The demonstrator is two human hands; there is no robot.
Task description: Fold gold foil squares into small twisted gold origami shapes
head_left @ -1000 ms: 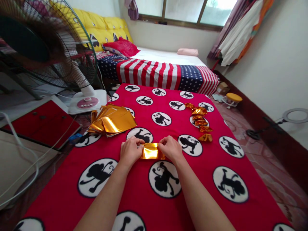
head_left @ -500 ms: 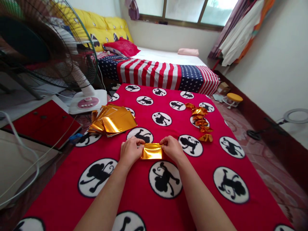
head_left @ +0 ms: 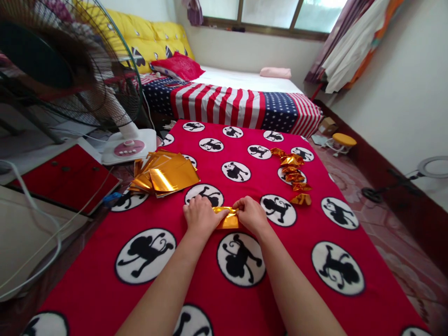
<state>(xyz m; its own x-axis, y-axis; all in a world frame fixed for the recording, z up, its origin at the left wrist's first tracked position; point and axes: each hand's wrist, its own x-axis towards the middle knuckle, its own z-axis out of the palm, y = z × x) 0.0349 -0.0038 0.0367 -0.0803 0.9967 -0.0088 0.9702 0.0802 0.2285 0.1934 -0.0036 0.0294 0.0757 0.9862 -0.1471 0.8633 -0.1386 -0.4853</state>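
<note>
The small gold sheet [head_left: 227,222] lies on the red monkey-print cloth [head_left: 105,298], between the two hands and partly under their fingers, with a creased strip along its far edge. The right hand [head_left: 252,215] has its thumb and fingertips brought together at the sheet's far right corner, a grip pinching the foil there. The left hand [head_left: 201,215] covers the left end, its thumb reaching across onto the far strip; whether that grip pinches the foil or only presses it down, I cannot tell. For a clean crease, I would keep the right pinch light and steady as an anchor and run the left thumb evenly along the strip, holding its edge parallel to the near one. Foil this shiny and thin probably takes a mark at once, so a skewed press would be hard to undo. The loose gold sheets [head_left: 175,175] sit in a fanned pile at far left, the crumpled-looking gold pieces [head_left: 293,175] in a line at far right, and the fan [head_left: 140,140] beyond the pile could perhaps stir light foil
</note>
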